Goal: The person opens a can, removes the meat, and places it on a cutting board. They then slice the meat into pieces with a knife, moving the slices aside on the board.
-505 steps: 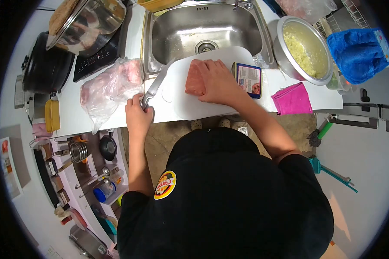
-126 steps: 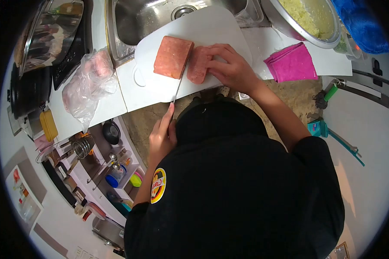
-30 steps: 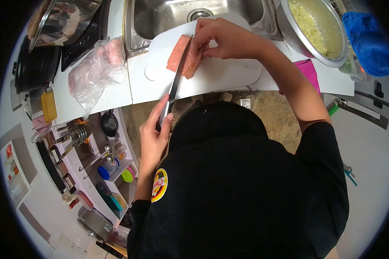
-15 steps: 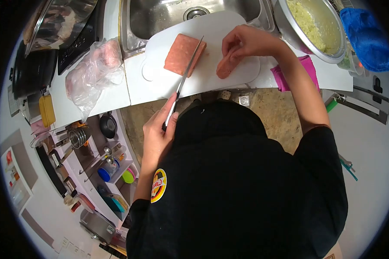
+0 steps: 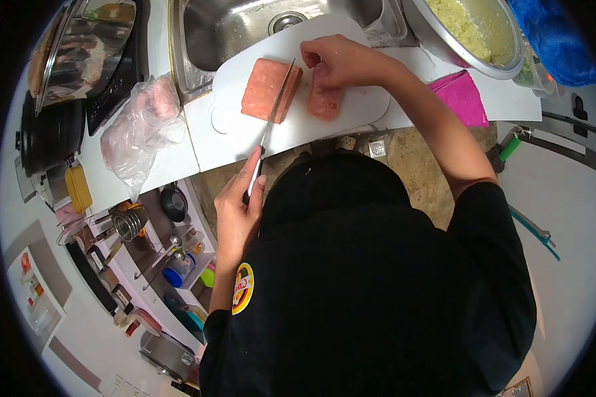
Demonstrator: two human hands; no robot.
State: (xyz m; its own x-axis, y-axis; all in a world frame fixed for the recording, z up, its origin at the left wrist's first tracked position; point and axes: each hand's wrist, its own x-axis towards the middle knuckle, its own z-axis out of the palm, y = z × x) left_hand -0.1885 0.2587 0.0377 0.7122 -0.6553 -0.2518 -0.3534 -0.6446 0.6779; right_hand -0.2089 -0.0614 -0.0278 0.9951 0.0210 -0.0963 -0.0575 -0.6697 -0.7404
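Left of frame: clear plastic bag with pale pink contents on the white countertop. Lower centre-left: left hand, fingers wrapped round the dark handle of a long steel-bladed knife, blade angled up across the right part of a pink rectangular meat block. Block sits on a white plastic cutting board, upper centre. Just right, over the board: thick pink slice, upper end gripped by right hand; cannot tell if lifted. Farther right: magenta folded cloth.
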